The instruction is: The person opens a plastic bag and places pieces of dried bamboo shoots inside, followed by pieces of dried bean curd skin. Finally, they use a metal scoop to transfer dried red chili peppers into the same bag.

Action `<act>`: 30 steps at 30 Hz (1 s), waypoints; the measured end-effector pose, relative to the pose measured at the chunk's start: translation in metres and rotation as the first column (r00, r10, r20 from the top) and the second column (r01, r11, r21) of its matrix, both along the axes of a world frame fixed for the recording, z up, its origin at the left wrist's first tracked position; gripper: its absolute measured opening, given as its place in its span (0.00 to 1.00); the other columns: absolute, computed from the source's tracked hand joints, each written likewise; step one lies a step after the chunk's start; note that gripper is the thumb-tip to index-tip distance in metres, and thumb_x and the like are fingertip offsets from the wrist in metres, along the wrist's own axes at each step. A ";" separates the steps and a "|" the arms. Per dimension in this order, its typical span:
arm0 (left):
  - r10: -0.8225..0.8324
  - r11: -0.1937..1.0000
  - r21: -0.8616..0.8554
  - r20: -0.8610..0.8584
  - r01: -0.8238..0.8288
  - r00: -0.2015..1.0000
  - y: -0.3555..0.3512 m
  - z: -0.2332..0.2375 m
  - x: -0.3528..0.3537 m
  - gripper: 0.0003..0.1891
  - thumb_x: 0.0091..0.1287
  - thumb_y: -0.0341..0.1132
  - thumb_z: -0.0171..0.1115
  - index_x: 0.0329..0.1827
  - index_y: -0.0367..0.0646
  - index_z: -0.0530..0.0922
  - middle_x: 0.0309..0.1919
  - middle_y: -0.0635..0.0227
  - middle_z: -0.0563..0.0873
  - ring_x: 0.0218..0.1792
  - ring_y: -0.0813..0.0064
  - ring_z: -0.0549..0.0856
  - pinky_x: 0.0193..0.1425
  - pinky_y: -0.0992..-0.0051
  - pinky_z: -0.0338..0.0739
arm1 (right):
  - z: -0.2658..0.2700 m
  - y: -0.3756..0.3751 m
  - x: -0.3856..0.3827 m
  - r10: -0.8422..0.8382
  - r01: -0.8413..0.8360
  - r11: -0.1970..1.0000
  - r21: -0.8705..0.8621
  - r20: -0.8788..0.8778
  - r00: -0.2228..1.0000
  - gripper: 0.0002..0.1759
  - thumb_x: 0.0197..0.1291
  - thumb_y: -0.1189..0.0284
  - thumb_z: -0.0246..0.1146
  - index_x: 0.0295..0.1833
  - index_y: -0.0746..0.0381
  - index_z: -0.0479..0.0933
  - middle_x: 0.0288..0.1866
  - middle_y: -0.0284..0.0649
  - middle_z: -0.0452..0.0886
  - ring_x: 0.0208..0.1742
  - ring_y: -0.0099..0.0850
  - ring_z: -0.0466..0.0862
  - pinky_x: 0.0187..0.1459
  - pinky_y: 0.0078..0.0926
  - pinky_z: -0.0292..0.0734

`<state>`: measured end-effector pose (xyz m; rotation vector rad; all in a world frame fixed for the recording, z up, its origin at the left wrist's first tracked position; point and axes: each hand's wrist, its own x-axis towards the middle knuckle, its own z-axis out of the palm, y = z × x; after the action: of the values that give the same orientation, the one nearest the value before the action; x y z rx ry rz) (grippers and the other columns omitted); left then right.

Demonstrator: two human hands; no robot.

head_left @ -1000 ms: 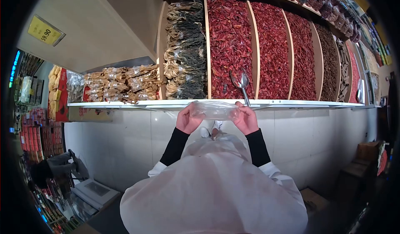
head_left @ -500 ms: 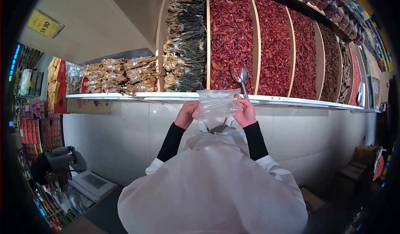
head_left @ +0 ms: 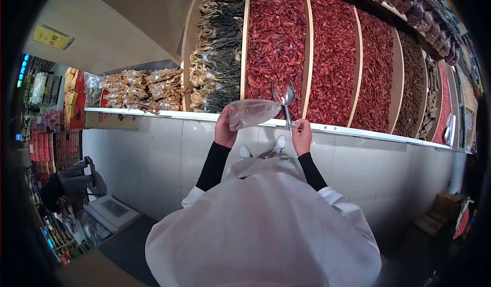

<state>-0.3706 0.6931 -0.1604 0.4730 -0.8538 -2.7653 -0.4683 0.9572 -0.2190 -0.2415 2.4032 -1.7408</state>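
A clear plastic bag (head_left: 251, 114) hangs from my left hand (head_left: 224, 129), whose fingers are closed on its left end. The bag is puffed out and looks empty. Just right of it, a metal scoop (head_left: 284, 93) rests on the dried red chillies (head_left: 273, 36), its handle sticking out over the white front edge. My right hand (head_left: 303, 136) is at the handle's end, fingers curled and pinched against it; their exact grip is partly hidden.
Wooden dividers (head_left: 308, 57) separate the bins. Dark dried bundles (head_left: 217, 46) lie left, with brown dried bundles (head_left: 143, 90) farther left. More chillies (head_left: 332, 57) fill bins on the right. A white ledge (head_left: 204, 116) runs along the front. A scale (head_left: 113, 211) stands lower left.
My right hand has let go of the bag and come to the scoop's handle. My left hand has kept the bag and raised it slightly. The view has shifted a little.
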 end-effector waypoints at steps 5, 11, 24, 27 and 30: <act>0.173 0.983 -0.072 0.083 -0.167 0.981 0.020 0.036 -0.020 0.14 0.79 0.44 0.42 0.47 0.47 0.74 0.53 0.63 0.81 0.49 0.76 0.82 0.47 0.74 0.75 | -0.001 0.012 0.017 0.034 0.013 0.974 0.228 -0.204 0.978 0.13 0.54 0.80 0.62 0.46 0.65 0.71 0.45 0.45 0.74 0.43 0.40 0.77 0.49 0.36 0.73; 0.239 0.957 -0.186 0.061 -0.224 0.969 0.037 0.038 -0.029 0.15 0.79 0.43 0.44 0.45 0.41 0.74 0.44 0.65 0.82 0.46 0.75 0.81 0.50 0.75 0.75 | 0.055 -0.014 -0.003 0.325 -0.191 0.904 -0.382 0.323 0.889 0.10 0.71 0.69 0.56 0.52 0.63 0.72 0.52 0.39 0.78 0.50 0.24 0.79 0.51 0.26 0.76; -0.433 0.581 -0.572 0.385 0.579 0.815 0.035 0.048 -0.007 0.22 0.77 0.44 0.45 0.49 0.34 0.82 0.41 0.63 0.88 0.43 0.74 0.84 0.58 0.71 0.73 | 0.060 -0.014 -0.036 0.656 0.032 0.579 -0.815 0.489 0.575 0.20 0.71 0.61 0.49 0.64 0.55 0.70 0.62 0.31 0.76 0.62 0.26 0.72 0.65 0.34 0.61; -0.586 0.534 -0.470 0.393 0.703 0.708 0.047 0.049 -0.016 0.22 0.78 0.45 0.46 0.48 0.35 0.82 0.39 0.66 0.86 0.39 0.77 0.84 0.54 0.74 0.74 | 0.060 -0.019 -0.032 0.605 0.045 0.633 -0.773 0.530 0.594 0.21 0.72 0.61 0.49 0.66 0.55 0.69 0.61 0.32 0.76 0.62 0.26 0.73 0.65 0.35 0.62; -0.425 0.859 -0.210 0.217 0.467 0.879 0.063 0.035 -0.025 0.21 0.78 0.46 0.46 0.48 0.36 0.78 0.32 0.70 0.83 0.32 0.81 0.81 0.42 0.79 0.74 | 0.058 -0.017 -0.024 0.411 0.251 0.797 -0.549 0.798 0.441 0.16 0.71 0.60 0.52 0.58 0.55 0.72 0.56 0.34 0.76 0.60 0.29 0.74 0.63 0.35 0.65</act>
<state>-0.3960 0.7562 -0.1249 0.5110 -1.5165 -2.9806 -0.4924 0.9404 -0.1613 0.4275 0.9802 -1.8216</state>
